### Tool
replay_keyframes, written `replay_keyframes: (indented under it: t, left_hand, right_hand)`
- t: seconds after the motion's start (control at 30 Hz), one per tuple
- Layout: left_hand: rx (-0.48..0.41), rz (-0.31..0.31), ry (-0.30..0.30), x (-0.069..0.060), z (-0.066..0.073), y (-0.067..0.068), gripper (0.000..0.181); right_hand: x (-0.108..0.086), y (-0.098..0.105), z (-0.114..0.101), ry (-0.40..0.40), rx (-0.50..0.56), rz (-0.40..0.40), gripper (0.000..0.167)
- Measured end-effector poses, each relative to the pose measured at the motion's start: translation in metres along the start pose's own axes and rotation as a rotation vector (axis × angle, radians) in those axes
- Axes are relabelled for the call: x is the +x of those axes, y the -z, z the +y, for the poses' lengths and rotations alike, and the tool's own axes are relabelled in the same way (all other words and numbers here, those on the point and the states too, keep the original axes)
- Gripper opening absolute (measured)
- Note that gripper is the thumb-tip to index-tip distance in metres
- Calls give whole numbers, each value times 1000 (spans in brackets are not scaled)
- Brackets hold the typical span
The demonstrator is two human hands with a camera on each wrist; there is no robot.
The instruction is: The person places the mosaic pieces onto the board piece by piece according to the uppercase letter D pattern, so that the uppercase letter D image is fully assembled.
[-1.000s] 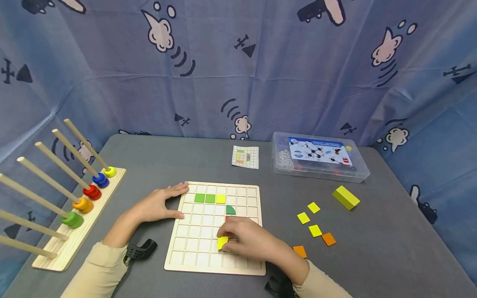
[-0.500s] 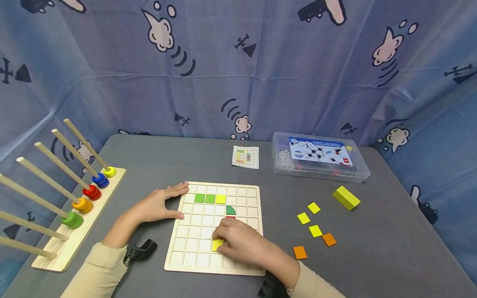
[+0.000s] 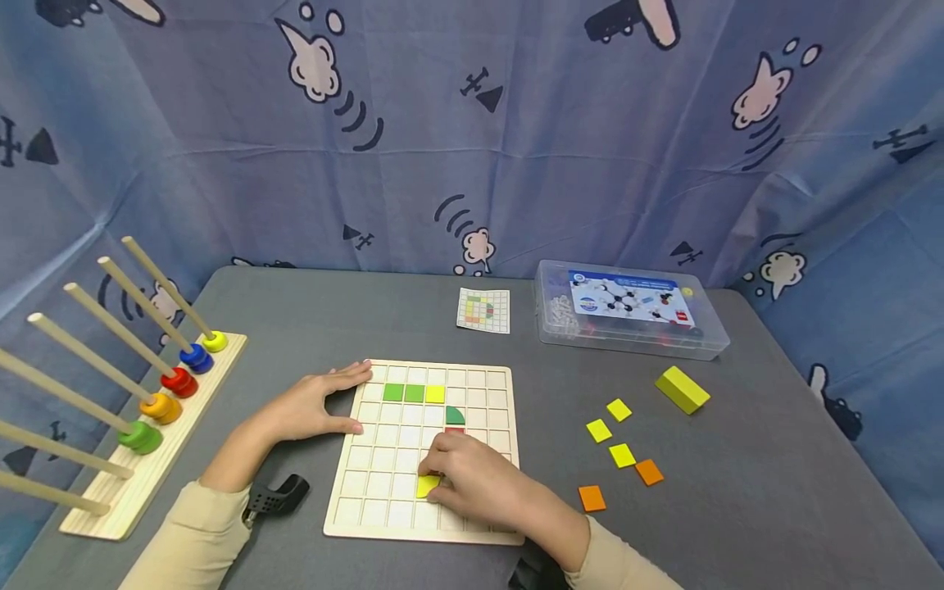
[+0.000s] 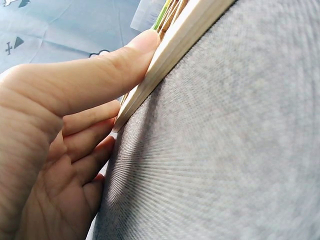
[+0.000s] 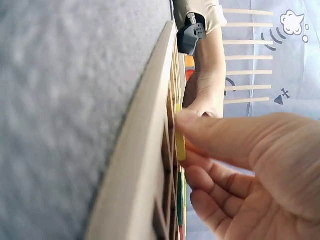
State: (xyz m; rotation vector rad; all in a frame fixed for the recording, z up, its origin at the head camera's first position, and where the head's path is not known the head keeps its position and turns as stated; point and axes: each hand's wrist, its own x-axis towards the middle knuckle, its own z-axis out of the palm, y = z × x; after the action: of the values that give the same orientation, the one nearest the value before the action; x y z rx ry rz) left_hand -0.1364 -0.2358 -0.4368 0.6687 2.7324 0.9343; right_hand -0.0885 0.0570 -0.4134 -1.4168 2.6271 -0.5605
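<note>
A wooden grid board (image 3: 420,537) lies on the table in the head view. Over its lower middle, my right hand (image 3: 475,479) pinches a yellow square tile (image 3: 427,487) between thumb and fingers. The right wrist view shows this tile (image 5: 180,145) at the board's surface; whether it sits fully in a cell I cannot tell. My left hand (image 3: 320,406) rests at the board's upper left edge, thumb and fingers spread and touching it. Two green tiles (image 3: 404,393) and a yellow one (image 3: 435,394) sit in an upper row. A dark green quarter-round piece (image 3: 455,416) and a partly hidden red piece (image 3: 455,430) are nearby.
Right of the board lie several loose yellow tiles (image 3: 621,455), two orange tiles (image 3: 592,498) and a yellow block (image 3: 682,390). A pattern card (image 3: 483,310) and a clear plastic box (image 3: 630,310) are at the back. A peg rack (image 3: 158,434) with coloured rings stands left.
My right hand has shifted slightly left on the board with the yellow tile. More of the red piece was visible earlier or is similarly covered; my left hand has stayed in place.
</note>
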Motion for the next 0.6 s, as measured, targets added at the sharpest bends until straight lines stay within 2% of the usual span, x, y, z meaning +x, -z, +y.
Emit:
replay_keyframes:
  t: [0.17, 0.33, 0.6]
  left_hand:
    - [3, -4, -3, 0, -1, -1, 87]
    - [-3, -3, -4, 0, -2, -1, 87]
    - [-3, -4, -6, 0, -2, 0, 87]
  right_hand:
    - [-2, 5, 2, -1, 34, -9, 26]
    - [-4, 11, 4, -36, 90, -22, 21]
    - [-3, 9, 4, -13, 64, -25, 16]
